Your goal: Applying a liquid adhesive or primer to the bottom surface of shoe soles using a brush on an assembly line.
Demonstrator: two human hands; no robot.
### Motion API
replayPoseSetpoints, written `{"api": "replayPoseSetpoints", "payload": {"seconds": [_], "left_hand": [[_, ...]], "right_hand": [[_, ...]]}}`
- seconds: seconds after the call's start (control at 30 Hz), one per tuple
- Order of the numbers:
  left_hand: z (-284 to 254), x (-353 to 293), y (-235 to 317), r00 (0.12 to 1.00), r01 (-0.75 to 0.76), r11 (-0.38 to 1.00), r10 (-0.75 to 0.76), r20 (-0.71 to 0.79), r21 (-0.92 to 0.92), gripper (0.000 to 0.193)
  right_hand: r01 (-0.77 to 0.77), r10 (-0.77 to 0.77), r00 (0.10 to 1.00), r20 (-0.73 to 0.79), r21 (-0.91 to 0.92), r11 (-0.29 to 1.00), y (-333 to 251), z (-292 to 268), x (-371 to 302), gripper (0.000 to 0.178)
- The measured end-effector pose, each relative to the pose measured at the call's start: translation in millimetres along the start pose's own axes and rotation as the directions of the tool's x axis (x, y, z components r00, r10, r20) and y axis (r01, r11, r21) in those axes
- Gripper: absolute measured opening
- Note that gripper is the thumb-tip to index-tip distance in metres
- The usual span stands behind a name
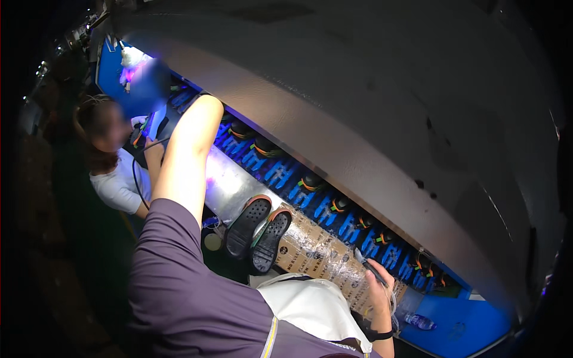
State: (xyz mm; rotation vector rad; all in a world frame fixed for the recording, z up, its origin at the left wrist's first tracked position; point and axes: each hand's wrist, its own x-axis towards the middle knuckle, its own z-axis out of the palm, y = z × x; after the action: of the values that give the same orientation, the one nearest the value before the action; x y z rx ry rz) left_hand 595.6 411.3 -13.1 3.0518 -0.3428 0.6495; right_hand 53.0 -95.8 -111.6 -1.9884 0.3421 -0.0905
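My bare left arm (pixel 190 149) reaches forward to the edge of the grey hood, and its hand does not show. At the lower right, my right hand (pixel 380 285) is closed around a slim dark-handled tool (pixel 375 272) with a pale tip; it may be a small brush. This hand is over the near side of a tape-covered cardboard strip (pixel 316 253). Two black shoe soles with small holes lie side by side left of the strip, a left sole (pixel 246 230) and a right sole (pixel 271 241).
A large grey hood (pixel 358 89) overhangs a row of blue holders (pixel 277 174) carrying dark pieces with orange and green edges. Bare metal plate (pixel 230 179) runs along the near side. A co-worker (pixel 119 179) is at the left. A plastic bottle (pixel 421 322) lies at the lower right.
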Motion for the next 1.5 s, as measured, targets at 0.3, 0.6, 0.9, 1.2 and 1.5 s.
{"api": "replayPoseSetpoints", "payload": {"seconds": [0.3,0.6,0.9,1.2,1.5], "left_hand": [[-32.0,-22.1,31.8,0.992,0.105,0.994,-0.107,0.070,0.031,0.042],[32.0,-75.0,62.6,0.956,0.283,0.913,-0.295,0.003,-0.293,0.087],[-3.1,-238.1,179.1,0.846,-0.017,-0.283,-0.515,0.137,-0.959,0.044],[-37.3,-389.0,317.6,0.912,0.346,-0.859,0.214,0.349,-0.377,0.059],[-69.2,-425.1,366.2,0.910,0.343,-0.936,0.310,0.275,-0.078,0.100]], "right_hand": [[-0.012,0.010,0.999,0.053,0.026,1.000,-14.5,0.8,12.3,0.036],[0.031,-0.044,0.994,0.098,0.129,0.991,-4.4,-11.6,9.9,0.028],[-0.014,0.037,0.999,-0.022,0.651,0.759,27.3,-23.7,-0.5,0.028],[0.025,-0.128,0.985,0.115,0.642,0.766,-26.1,-11.2,3.7,0.028],[0.145,-0.295,0.937,0.188,0.558,0.817,-95.7,30.2,19.9,0.020]]}}
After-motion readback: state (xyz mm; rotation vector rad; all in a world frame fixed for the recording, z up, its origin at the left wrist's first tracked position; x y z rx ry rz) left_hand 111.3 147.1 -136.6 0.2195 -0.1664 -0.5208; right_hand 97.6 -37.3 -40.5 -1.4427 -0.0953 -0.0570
